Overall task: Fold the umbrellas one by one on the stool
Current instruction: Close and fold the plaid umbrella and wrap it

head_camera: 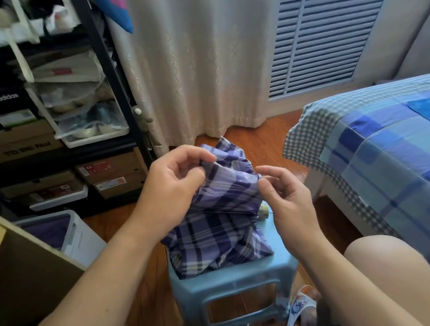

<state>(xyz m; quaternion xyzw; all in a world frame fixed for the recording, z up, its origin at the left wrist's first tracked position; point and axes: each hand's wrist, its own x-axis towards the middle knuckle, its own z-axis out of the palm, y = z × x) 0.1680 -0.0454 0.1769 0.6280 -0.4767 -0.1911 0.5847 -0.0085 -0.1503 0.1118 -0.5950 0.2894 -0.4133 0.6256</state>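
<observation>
Purple plaid umbrella (222,215): canopy collapsed and crumpled, thin dark rib showing across the fabric; rests on light blue plastic stool (229,280). Left hand (169,191) pinches an upper fold; right hand (284,198) pinches the canopy's right edge.

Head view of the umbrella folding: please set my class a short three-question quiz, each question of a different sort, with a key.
1. True or false: the plaid umbrella lies on the blue stool.
2. Which hand pinches the fabric near the top? A) left hand B) right hand C) neither
3. Fill in: to the right of the stool stands a ____ with a checked blue cover.

Key: 1 true; 2 A; 3 bed.
</observation>
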